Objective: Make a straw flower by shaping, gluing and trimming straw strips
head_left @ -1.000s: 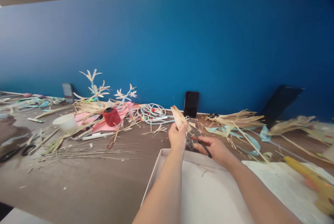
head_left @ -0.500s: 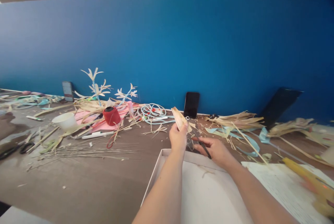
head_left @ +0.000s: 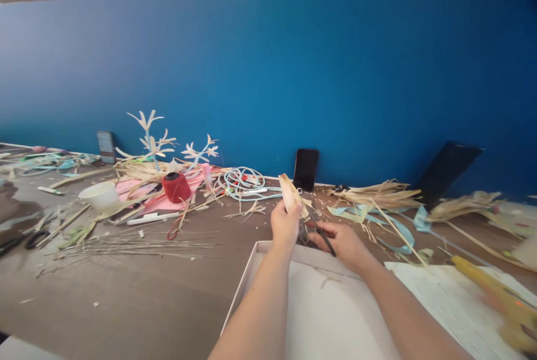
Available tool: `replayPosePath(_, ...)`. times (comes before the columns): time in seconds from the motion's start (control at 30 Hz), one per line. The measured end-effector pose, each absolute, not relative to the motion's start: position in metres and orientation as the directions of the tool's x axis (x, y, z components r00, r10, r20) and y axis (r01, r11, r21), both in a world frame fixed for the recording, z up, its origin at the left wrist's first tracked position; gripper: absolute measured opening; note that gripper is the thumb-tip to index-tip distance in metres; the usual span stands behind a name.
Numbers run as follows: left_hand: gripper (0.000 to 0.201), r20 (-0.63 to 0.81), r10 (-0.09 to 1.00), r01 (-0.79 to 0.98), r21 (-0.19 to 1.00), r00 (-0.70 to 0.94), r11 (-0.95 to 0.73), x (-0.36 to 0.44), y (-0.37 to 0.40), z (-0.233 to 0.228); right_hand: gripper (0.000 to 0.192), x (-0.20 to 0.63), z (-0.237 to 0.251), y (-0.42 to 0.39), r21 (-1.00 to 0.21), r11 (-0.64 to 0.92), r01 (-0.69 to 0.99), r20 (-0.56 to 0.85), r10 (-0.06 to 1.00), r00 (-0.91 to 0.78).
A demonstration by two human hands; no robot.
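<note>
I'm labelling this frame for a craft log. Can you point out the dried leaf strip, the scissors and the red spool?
dried leaf strip (head_left: 289,194), head view, on its flat middle above the left hand's fingers.
scissors (head_left: 325,240), head view, on the dark handle in the right hand.
red spool (head_left: 177,188), head view, on its side.

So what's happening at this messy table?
A person sits at a brown table strewn with dried leaf strips. Their left hand holds up a pale strip of dried leaf, while the right hand holds small scissors close beside it, above a shallow white box. A red spool sits farther back.
</note>
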State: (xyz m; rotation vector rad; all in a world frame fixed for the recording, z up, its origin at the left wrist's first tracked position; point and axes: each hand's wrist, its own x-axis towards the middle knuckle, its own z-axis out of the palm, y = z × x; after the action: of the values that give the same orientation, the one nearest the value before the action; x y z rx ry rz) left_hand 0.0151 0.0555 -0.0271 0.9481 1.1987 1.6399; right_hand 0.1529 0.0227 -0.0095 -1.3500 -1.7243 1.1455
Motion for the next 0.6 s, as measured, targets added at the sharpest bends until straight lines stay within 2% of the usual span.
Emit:
replayPosePath(0.43, 0.028, 0.086, 0.950, -0.172, 0.975, -0.301, -0.142, 0.0149, 0.0522, -0.0249, 0.044, 0.1550, -0.0080, 0.0224, -0.904, 0.184, 0.387, 0.072, 0.955, -0.287)
replayPosePath(0.6, 0.028, 0.081, 0.954, -0.175, 0.975, -0.289, -0.135, 0.0147, 0.0529, -0.0257, 0.041, 0.1529, -0.0058, 0.0210, -0.918, 0.146, 0.369, 0.037, 0.957, -0.288)
